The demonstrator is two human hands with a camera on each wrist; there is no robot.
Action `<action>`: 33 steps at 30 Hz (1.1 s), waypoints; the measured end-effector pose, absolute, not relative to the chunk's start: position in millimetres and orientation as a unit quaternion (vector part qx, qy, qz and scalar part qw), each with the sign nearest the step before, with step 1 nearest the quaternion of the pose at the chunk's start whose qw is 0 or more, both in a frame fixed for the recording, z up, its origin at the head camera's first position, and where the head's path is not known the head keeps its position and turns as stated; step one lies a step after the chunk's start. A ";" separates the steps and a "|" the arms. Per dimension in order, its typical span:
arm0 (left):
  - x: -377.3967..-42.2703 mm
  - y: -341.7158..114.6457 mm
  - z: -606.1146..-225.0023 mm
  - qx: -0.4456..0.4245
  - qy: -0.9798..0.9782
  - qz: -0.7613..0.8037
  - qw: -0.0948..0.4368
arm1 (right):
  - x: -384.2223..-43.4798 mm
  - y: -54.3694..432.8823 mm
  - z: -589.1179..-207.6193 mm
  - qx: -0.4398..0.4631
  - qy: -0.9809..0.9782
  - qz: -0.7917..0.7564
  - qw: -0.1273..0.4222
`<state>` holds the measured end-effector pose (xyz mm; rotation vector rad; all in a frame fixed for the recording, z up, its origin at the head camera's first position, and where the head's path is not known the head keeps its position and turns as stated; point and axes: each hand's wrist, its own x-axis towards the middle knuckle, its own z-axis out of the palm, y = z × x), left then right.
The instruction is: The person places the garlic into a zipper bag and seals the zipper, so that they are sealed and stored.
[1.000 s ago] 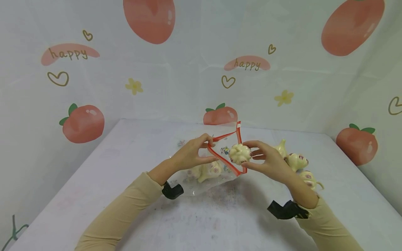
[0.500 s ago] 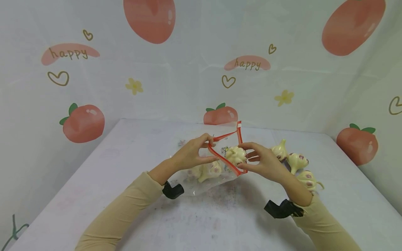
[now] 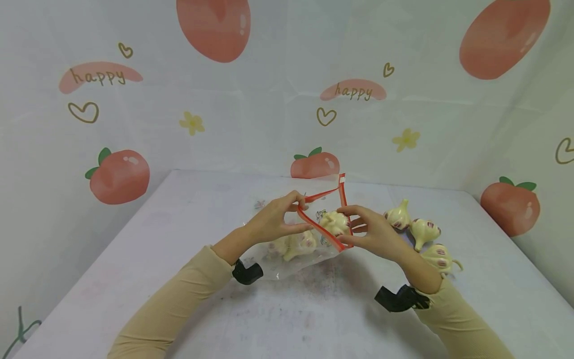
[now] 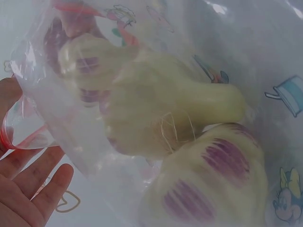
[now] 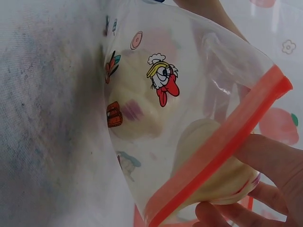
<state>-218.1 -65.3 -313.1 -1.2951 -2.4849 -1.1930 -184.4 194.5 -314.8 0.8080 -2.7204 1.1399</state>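
Moved left into the mouth of a clear, red-rimmed plastic bag [image 3: 320, 230], a cream, purple-streaked garlic bulb [image 3: 335, 223] is held in the right hand [image 3: 375, 232]; the left hand [image 3: 275, 215] grips the rim [image 5: 222, 143], apparently to keep it wide, bulbs inside [image 4: 208, 177] blurred beyond sure counting

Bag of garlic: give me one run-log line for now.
left hand: holds bag open | right hand: holds garlic bulb partway in bag mouth | three bulbs: on table
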 end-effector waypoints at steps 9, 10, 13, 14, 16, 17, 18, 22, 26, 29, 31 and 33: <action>-216.5 -64.9 -311.5 -0.420 -0.819 -0.388 0.053 | -185.2 192.5 -316.1 0.270 -0.893 0.358 0.047; -216.7 -64.9 -311.8 -0.419 -0.819 -0.387 0.054 | -185.2 192.4 -316.3 0.271 -0.892 0.357 0.048; -216.8 -64.6 -311.7 -0.421 -0.819 -0.387 0.058 | -185.5 192.0 -316.2 0.274 -0.892 0.357 0.048; -216.9 -64.6 -311.8 -0.421 -0.818 -0.387 0.058 | -185.6 191.7 -316.0 0.275 -0.892 0.356 0.047; -216.9 -64.6 -311.6 -0.423 -0.817 -0.387 0.060 | -185.9 191.4 -316.3 0.273 -0.893 0.356 0.045; -216.9 -64.5 -311.5 -0.423 -0.817 -0.388 0.061 | -186.1 191.3 -316.5 0.272 -0.893 0.356 0.043; -216.8 -64.3 -311.3 -0.423 -0.817 -0.387 0.060 | -186.4 191.3 -317.0 0.271 -0.894 0.355 0.041; -215.4 -63.8 -309.8 -0.421 -0.819 -0.386 0.056 | -187.4 191.1 -318.4 0.271 -0.894 0.356 0.035; -214.8 -63.2 -309.0 -0.420 -0.819 -0.387 0.051 | -188.0 189.6 -317.9 0.273 -0.891 0.361 0.027; -214.8 -62.8 -309.0 -0.419 -0.820 -0.387 0.050 | -188.7 188.6 -318.3 0.274 -0.891 0.360 0.023; -214.6 -62.7 -308.9 -0.418 -0.820 -0.387 0.050 | -189.2 188.0 -318.9 0.276 -0.892 0.358 0.023; -214.8 -62.5 -308.8 -0.419 -0.820 -0.386 0.052 | -189.5 187.2 -319.3 0.278 -0.891 0.359 0.022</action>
